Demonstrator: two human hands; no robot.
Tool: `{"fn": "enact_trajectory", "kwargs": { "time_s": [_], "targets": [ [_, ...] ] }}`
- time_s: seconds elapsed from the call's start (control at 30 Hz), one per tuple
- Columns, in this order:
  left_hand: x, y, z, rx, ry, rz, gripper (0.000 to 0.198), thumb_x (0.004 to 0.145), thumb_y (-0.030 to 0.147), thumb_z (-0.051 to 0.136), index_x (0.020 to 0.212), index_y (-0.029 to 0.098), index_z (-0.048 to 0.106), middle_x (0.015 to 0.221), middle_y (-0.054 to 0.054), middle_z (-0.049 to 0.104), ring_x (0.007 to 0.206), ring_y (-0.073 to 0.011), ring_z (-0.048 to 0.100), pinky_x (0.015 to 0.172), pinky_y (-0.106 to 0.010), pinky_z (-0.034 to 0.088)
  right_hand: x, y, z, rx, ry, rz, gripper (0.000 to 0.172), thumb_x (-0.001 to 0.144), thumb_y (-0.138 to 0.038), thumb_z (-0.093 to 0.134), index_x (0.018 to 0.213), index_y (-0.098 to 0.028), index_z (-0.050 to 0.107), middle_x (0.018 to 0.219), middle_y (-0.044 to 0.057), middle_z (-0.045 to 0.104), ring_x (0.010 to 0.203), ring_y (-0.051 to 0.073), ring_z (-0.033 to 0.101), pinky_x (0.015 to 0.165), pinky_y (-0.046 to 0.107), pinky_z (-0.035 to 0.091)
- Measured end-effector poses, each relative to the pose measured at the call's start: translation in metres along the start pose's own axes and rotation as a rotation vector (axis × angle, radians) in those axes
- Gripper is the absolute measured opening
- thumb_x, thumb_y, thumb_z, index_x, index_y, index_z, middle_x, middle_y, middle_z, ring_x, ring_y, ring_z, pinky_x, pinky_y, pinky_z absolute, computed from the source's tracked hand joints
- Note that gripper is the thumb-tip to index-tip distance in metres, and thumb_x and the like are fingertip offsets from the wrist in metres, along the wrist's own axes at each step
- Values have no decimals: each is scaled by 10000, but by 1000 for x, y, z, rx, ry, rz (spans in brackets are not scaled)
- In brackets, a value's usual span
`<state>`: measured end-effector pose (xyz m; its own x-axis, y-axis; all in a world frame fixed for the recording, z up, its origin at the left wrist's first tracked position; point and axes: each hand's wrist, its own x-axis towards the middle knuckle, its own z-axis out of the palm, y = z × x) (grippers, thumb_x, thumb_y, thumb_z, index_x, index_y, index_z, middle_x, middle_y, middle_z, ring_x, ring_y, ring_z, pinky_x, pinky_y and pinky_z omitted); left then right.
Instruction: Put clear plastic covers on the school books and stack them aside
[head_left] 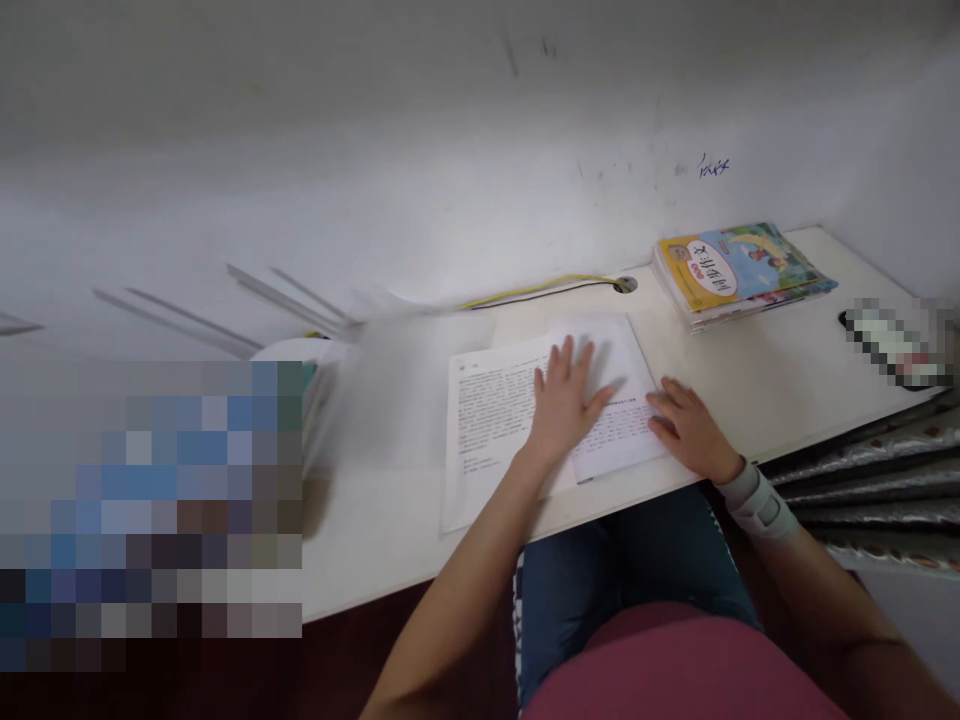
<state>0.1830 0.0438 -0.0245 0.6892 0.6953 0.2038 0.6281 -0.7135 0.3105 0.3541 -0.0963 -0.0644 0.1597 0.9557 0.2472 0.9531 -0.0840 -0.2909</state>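
Note:
An open book or set of printed pages [491,420] lies on the white desk in front of me. My left hand [566,400] rests on the pages near their middle, palm down with the fingers spread. At the right edge of the right-hand page [611,440] is my right hand [690,430], its fingers apart and their tips near or on the paper. Neither hand grips anything. A wristband [759,500] is around my right wrist.
A stack of books [742,270] with a colourful cover sits at the back right. A phone-like object [892,345], partly pixelated, lies farther right. Yellow and black cables [540,285] run to a desk hole [625,285]. Pixelation covers the left.

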Motion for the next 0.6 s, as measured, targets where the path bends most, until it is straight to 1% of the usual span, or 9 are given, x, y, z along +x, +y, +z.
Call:
{"fn": "enact_trajectory", "kwargs": {
  "time_s": [0.03,0.1,0.17,0.23,0.3,0.37,0.47,0.6],
  "targets": [
    [-5,-9,0,-68,35,-68,706,913,575,358,1486,185,225,1561,-181,144,1429,-342,162,1081,-595,249,4,8,-4,1,-16,-21,426,913,-358,449,1257,-135,564,1412,192,457,1330,288,395,1061,465,347],
    [-12,-24,3,-181,21,-125,741,909,580,364,1490,156,188,1550,-207,164,1430,-313,175,1091,-542,274,14,27,-11,-21,-55,-55,509,899,-441,471,1303,-138,526,1454,191,403,1359,300,347,1074,472,326],
    [-17,-32,7,-232,-42,-115,766,894,595,388,1485,148,196,1536,-211,215,1434,-296,158,1107,-540,241,27,43,-16,-47,-124,-68,635,874,-546,474,1375,-157,450,1497,188,332,1386,317,292,1086,492,296],
    [-19,-33,11,-225,-87,-99,747,892,593,394,1478,165,216,1534,-199,232,1439,-289,133,1114,-573,185,39,54,-18,-66,-209,-78,759,841,-641,456,1431,-172,367,1524,188,276,1400,333,256,1091,513,270],
    [-19,-28,14,-194,-95,-87,710,905,578,378,1475,183,227,1540,-190,222,1441,-286,121,1111,-598,149,45,58,-16,-88,-259,-93,840,810,-710,429,1454,-183,322,1533,185,253,1406,345,236,1096,532,244],
    [-18,-21,16,-168,-91,-67,684,918,564,353,1474,186,229,1544,-186,214,1443,-283,111,1110,-596,152,46,56,-14,-116,-262,-102,880,790,-750,402,1459,-186,310,1534,182,254,1407,352,229,1101,544,220],
    [-16,-16,20,-125,-90,-42,680,931,552,316,1474,153,222,1546,-212,182,1443,-289,99,1109,-581,180,43,51,-12,-145,-255,-100,913,775,-775,382,1459,-173,309,1529,187,264,1408,353,223,1107,534,211],
    [-16,-16,23,-45,-96,-29,668,944,526,295,1476,133,205,1546,-235,149,1437,-312,122,1100,-593,190,42,50,-13,-156,-257,-106,923,770,-787,365,1448,-161,330,1526,184,274,1408,353,223,1117,525,196]
  ]
}}
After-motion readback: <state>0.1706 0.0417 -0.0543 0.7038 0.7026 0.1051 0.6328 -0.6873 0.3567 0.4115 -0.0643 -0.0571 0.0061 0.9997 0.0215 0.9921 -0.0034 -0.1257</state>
